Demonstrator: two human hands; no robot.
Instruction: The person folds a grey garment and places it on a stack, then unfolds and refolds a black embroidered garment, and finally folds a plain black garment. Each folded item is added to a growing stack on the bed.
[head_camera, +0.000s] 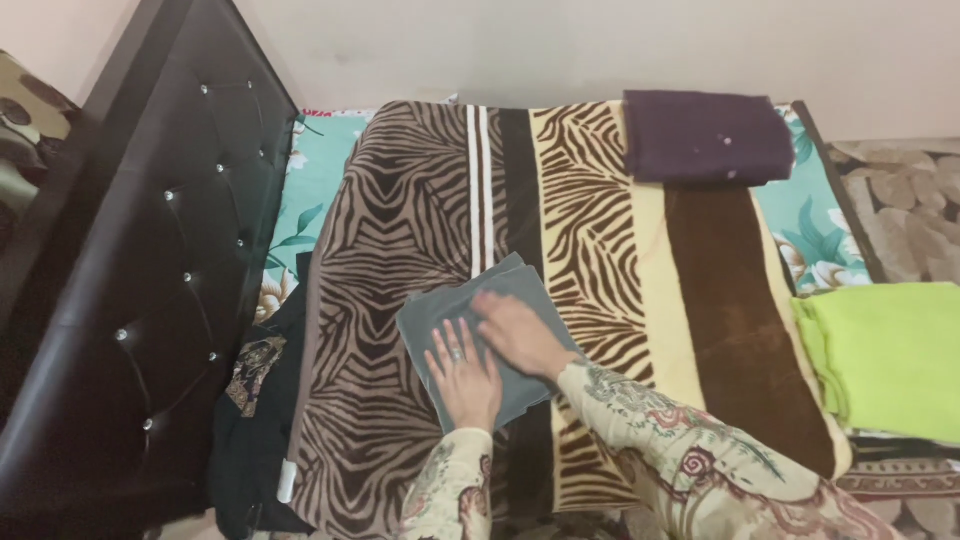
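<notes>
Patterned floral sleeves (690, 470) come in from the bottom edge, closest to the camera, and lead to two bare hands laid flat on a small folded grey cloth (487, 335). Both hands press palm-down, holding nothing; the fingers are stretched out and only slightly spread. On the left hand (463, 378) a ring sits on one finger, and its fingers (447, 345) point away from the person across the near part of the cloth. Beside it, the right hand (518, 335) lies a little farther forward, angled toward the left, its fingertips (484, 300) near the cloth's middle. Grey cloth shows beyond and to the left of both sets of fingertips, with its far corner just ahead of them. Under the cloth is a zebra-striped brown and cream blanket (400, 220) spread over the bed. Well beyond the fingers, at the blanket's far edge, rests a folded dark purple cloth (705, 138). Far to the right of the fingers lies a folded lime-green cloth (895, 355). To their left stands a black tufted headboard (150, 260).
</notes>
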